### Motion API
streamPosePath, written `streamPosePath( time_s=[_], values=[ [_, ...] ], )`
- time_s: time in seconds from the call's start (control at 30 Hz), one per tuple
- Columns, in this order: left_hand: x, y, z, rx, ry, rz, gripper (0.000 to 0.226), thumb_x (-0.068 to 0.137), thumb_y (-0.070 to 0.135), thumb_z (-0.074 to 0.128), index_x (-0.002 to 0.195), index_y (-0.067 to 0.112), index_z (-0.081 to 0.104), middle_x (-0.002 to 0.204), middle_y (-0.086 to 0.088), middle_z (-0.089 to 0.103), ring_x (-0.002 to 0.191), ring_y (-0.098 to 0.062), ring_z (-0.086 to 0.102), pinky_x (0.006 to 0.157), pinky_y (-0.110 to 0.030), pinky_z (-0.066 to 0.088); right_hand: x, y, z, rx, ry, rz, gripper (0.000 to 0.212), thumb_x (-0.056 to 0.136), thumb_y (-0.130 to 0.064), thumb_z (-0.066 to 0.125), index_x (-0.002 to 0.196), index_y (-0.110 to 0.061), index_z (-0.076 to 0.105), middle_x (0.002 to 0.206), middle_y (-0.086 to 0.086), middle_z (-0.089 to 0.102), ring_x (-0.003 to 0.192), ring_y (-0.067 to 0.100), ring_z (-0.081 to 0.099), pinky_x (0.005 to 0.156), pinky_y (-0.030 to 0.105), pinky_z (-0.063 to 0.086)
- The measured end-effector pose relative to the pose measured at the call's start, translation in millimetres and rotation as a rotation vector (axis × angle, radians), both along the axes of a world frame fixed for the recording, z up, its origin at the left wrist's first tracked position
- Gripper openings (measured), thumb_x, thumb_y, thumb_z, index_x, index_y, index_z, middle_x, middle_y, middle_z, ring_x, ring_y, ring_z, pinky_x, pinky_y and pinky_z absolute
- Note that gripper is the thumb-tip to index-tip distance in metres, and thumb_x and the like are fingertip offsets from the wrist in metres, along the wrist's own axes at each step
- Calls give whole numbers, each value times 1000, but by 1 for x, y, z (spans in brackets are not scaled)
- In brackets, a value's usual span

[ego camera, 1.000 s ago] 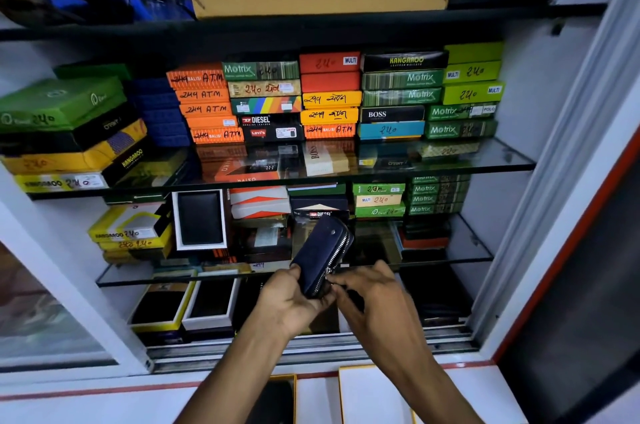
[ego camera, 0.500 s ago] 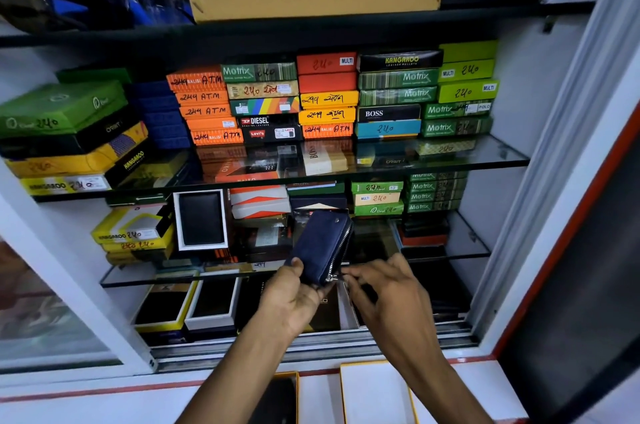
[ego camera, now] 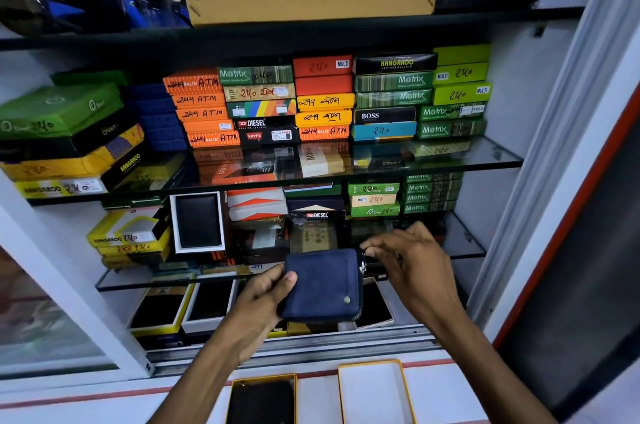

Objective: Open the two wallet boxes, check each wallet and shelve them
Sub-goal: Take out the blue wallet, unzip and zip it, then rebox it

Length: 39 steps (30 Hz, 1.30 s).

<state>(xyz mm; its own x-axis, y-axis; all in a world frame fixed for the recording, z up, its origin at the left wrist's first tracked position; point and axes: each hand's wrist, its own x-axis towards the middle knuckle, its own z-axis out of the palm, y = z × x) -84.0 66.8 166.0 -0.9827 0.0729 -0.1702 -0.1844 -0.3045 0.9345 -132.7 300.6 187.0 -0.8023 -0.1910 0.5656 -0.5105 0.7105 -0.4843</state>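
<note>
A navy blue zip wallet (ego camera: 322, 285) is held flat-side toward me in front of the lower glass shelf (ego camera: 145, 281). My left hand (ego camera: 259, 305) grips its left edge, thumb on the front face. My right hand (ego camera: 412, 260) pinches the metal zip pull at the wallet's top right corner. On the counter below lie two yellow-rimmed box halves: one (ego camera: 263, 399) holds a black wallet, the other (ego camera: 374, 392) shows a bare white inside.
Stacks of coloured wallet boxes fill the middle glass shelf (ego camera: 485, 160) and the left side. A displayed black wallet in a white box (ego camera: 197, 221) stands upright on the lower shelf. Open boxes with dark wallets lie on the cabinet floor. A sliding-door frame (ego camera: 554, 146) runs along the right.
The wallet has turned from edge-on and tilted to flat, face toward me. My right hand has moved up along the zip from the lower edge to the top right corner.
</note>
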Motion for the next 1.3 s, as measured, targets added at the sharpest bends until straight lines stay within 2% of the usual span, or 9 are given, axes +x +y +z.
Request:
streamPosePath(
  time_s=[0.17, 0.3, 0.43, 0.53, 0.63, 0.77, 1.0, 1.17, 1.3],
  values=[
    [0, 1, 17, -95, 39, -224, 33, 92, 14, 52, 122, 5, 62, 117, -10, 69, 104, -14, 64, 84, -21, 54, -34, -16, 10, 71, -146, 279, 11, 86, -37, 65, 92, -34, 74, 89, -21, 73, 86, 11, 53, 78, 35, 49],
    [1, 12, 19, -127, 12, -290, 35, 91, 20, 59, 121, 3, 62, 119, -14, 66, 109, -23, 57, 92, -31, 49, -45, -36, 11, 5, -240, 483, 10, 83, -30, 73, 89, -25, 78, 84, -13, 75, 84, 7, 66, 79, 27, 50],
    [5, 15, 14, -88, -27, -202, 40, 84, 23, 67, 116, 1, 65, 116, -16, 67, 108, -27, 59, 92, -37, 48, -39, -24, 3, -403, -540, 458, 19, 86, -21, 70, 101, -12, 75, 81, -2, 75, 69, 0, 67, 67, 23, 50],
    [7, 8, 16, -17, -63, -55, 30, 81, 22, 65, 105, 6, 71, 106, -11, 73, 94, -21, 68, 80, -34, 56, -21, -5, -5, -707, -816, 318, 44, 90, -45, 50, 106, -11, 73, 82, 3, 78, 65, 8, 68, 61, 26, 53],
    [9, 1, 20, -112, -21, 18, 23, 85, 21, 63, 105, 11, 70, 102, -11, 75, 89, -20, 70, 83, -41, 55, -2, 8, -9, -754, -932, 426, 63, 72, -60, 65, 109, -9, 72, 85, 10, 75, 64, 15, 67, 57, 25, 56],
    [14, -3, 30, -218, 156, 29, 28, 87, 3, 62, 115, 7, 62, 110, -12, 75, 98, -22, 70, 82, -36, 59, 10, 9, -4, -729, -778, 556, 59, 52, -40, 91, 105, -21, 74, 100, 7, 78, 88, 19, 73, 71, 27, 62],
    [23, -10, 25, -571, 723, 65, 16, 75, -3, 72, 83, 10, 73, 110, -2, 76, 124, -17, 60, 108, -38, 45, 16, 16, -4, -636, -210, 569, 19, 67, 1, 75, 79, -14, 78, 98, 2, 79, 113, 20, 68, 98, 27, 52],
    [22, -6, 12, -535, 758, 114, 9, 79, 9, 68, 79, 16, 74, 110, -4, 76, 125, -21, 59, 111, -41, 42, 16, 16, -11, -541, -24, 511, 14, 71, 3, 78, 80, -8, 79, 95, 1, 79, 109, 21, 70, 96, 28, 53],
    [21, -2, 2, -442, 635, 124, 39, 74, -14, 70, 96, 17, 77, 110, 0, 75, 116, -21, 65, 101, -32, 51, 19, 26, -23, -593, -152, 448, 34, 69, 6, 81, 94, -15, 79, 101, -4, 79, 104, 18, 72, 93, 26, 55]
  ],
)
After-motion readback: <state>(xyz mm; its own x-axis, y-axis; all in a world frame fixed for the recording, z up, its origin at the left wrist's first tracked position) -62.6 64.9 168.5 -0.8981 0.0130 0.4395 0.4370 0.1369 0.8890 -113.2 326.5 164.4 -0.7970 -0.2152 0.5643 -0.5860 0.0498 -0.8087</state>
